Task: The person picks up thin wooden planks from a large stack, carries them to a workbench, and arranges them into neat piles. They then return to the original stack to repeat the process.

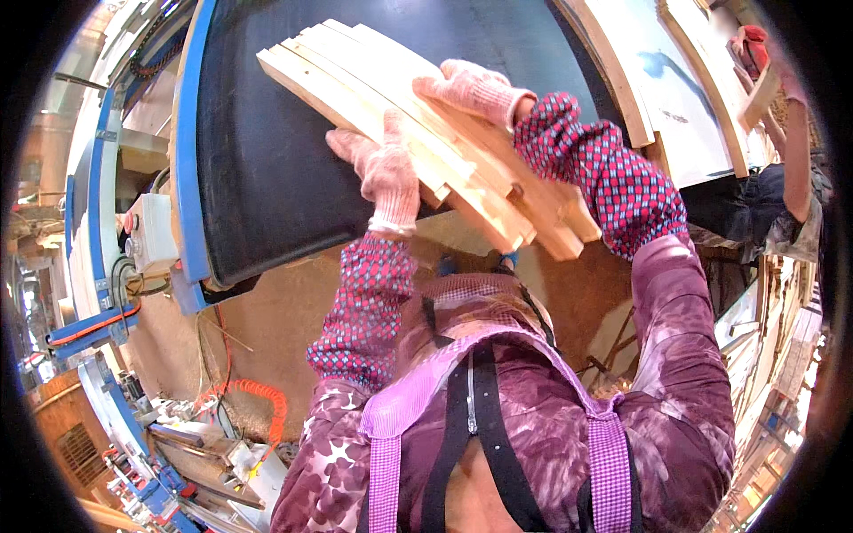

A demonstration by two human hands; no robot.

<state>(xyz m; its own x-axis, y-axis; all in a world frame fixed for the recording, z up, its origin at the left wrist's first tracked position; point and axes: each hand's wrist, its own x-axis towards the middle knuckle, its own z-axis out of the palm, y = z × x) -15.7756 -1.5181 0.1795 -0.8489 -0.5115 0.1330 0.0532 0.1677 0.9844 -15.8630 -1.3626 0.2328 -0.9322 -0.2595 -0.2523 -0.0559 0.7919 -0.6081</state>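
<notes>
A bundle of pale wooden strips [355,78] lies slanted over the dark belt, its near ends sticking out past the belt's front edge. My left hand [389,173], in a pink knitted glove, grips the bundle's left side, thumb up against the wood. On the opposite side my right hand [471,89], gloved the same way, holds the strips with its fingers over their upper edge. The strips' ends are uneven, some jutting farther toward me. Parts of the fingers of both hands are hard to make out against the wood.
The black conveyor belt [258,169] has a blue side rail [188,160]. Left of it are a grey control box [153,233] and a coiled orange hose [267,400]. At the right, a person's arm [797,169] shows beside a white surface with wooden rails [702,84].
</notes>
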